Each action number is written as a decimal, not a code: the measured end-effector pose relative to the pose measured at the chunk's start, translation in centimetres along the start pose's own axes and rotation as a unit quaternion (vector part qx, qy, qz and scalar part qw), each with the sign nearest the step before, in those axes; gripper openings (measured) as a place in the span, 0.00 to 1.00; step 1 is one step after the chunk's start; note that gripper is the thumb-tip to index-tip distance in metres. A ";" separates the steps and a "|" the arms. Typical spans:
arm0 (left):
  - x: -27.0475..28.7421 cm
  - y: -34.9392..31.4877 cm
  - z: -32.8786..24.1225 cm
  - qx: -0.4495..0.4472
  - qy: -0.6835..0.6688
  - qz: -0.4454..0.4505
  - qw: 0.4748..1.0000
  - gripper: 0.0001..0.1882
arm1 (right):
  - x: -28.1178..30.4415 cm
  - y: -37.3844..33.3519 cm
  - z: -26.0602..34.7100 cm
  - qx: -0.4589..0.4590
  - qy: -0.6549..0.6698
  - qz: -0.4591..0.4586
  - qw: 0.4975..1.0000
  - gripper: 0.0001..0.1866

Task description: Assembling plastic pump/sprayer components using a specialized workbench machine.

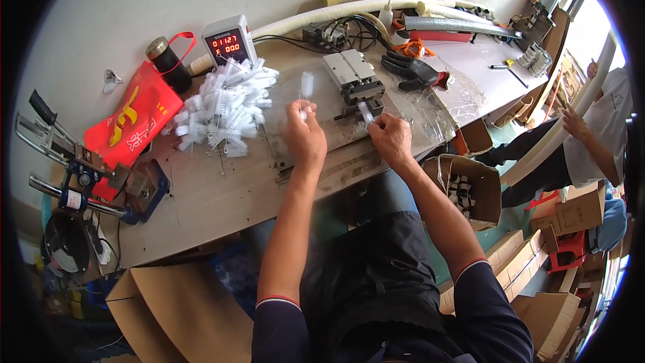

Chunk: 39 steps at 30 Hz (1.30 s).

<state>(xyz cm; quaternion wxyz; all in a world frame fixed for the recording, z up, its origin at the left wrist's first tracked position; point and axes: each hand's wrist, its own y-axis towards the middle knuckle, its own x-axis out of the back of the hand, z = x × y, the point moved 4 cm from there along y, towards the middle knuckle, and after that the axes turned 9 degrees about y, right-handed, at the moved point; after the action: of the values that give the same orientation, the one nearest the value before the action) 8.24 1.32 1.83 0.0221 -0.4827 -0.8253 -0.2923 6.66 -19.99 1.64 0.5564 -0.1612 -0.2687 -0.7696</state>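
My left hand (307, 136) is closed on a small brush (307, 85) with translucent white bristles, which points up from the fingers. To its right, my right hand (392, 138) is closed on another white-bristled brush (365, 111). The far end of that second brush is up against the front of a small metal clamping device (354, 79); whether it sits inside the jaws I cannot tell. Left of my hands lies a heap of white brushes (225, 104) with thin wire stems, some of them ending in loops.
Behind the heap stands a box with a red digital display (230, 42), near a black thermos (168, 64) and red bag (138, 121). A black glove (413, 70) lies right of the device. An open carton (487, 195) is below the table's right edge; another person (591, 128) stands beyond.
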 end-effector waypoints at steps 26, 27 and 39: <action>-2.4 -1.4 -3.0 -0.207 0.146 0.184 0.950 0.05 | 0.0 0.2 -0.7 -0.015 0.092 -0.051 0.994 0.15; -2.5 -1.4 -3.1 -0.216 0.160 0.180 0.946 0.05 | -0.1 0.2 -0.7 -0.018 0.110 -0.048 0.993 0.15; -2.5 -1.6 -3.4 -0.274 0.157 0.141 0.938 0.06 | 1.5 -2.4 2.2 0.229 0.200 -0.141 0.942 0.03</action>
<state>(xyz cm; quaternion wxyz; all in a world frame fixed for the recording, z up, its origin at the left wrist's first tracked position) 7.42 -2.96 3.13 0.0597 -0.5295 -0.6224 -0.5733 3.77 -19.27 3.72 0.5066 0.1666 -0.3408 -0.7742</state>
